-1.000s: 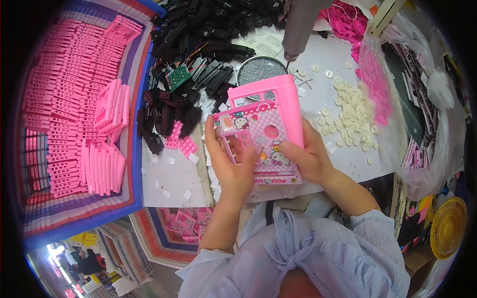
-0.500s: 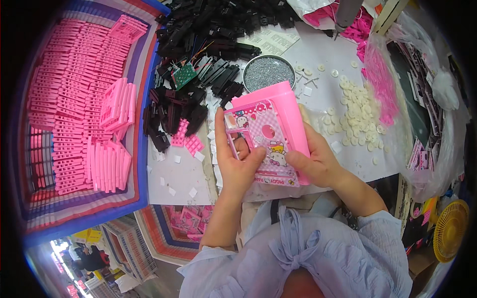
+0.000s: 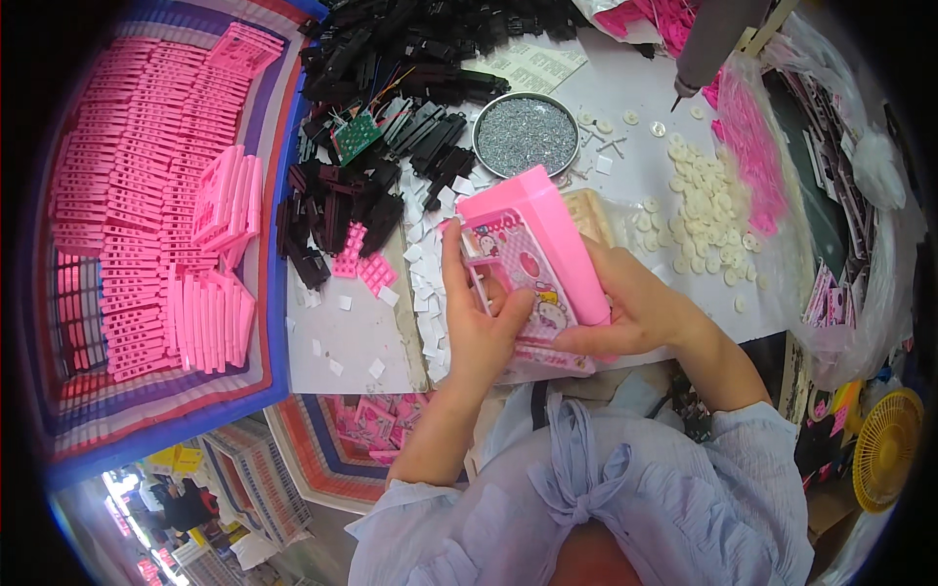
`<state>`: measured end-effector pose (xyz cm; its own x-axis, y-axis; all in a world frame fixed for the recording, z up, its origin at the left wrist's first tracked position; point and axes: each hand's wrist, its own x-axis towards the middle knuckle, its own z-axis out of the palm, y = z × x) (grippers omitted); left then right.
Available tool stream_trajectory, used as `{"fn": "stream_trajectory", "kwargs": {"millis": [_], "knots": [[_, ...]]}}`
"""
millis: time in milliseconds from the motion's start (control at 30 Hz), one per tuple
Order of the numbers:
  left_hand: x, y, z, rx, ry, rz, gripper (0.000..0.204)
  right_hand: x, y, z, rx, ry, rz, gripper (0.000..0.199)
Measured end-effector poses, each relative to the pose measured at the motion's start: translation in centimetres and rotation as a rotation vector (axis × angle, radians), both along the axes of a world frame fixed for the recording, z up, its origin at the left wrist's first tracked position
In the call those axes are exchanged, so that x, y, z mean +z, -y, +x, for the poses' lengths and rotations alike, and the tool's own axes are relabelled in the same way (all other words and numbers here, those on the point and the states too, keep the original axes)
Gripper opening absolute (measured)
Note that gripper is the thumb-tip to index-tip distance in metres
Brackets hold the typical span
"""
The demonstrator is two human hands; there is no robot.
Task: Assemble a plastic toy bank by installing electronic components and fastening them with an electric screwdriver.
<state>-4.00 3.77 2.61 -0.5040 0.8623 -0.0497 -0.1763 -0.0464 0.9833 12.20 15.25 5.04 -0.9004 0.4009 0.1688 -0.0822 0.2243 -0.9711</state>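
The pink toy case (image 3: 532, 264) has tilted further, its top end now leaning toward the round tin of silver bits (image 3: 526, 134). The left hand (image 3: 476, 317) has slid up the case's printed face, fingers extended along its left edge. The right hand (image 3: 630, 311) has shifted to clasp its lower right side.

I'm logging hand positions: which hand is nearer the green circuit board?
Left. The left hand sits below and right of the green circuit board; the right hand lies farther right, beyond the pink toy.
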Motion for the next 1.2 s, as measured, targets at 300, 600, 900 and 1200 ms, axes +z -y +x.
{"fn": "stream_trajectory", "kwargs": {"millis": [300, 600, 900, 1200], "knots": [[-0.4, -0.3, -3.7, 0.144, 0.095, -0.077, 0.045, -0.3, 1.2, -0.4, -0.064, -0.046, -0.560, 0.068], [-0.8, -0.4, -4.8, 0.211, -0.068, 0.086, 0.032, -0.9, 1.9, 1.6, -0.051, 0.119, -0.537, 0.061], [0.6, 0.9, -2.8, 0.182, -0.031, 0.029, 0.050, -0.7, 1.8, 1.7, -0.075, 0.031, -0.703, 0.051], [-0.9, -0.3, -2.8, 0.278, -0.343, 0.118, 0.046, -1.1, 1.6, 1.7, -0.081, -0.022, -0.666, 0.055]]}}
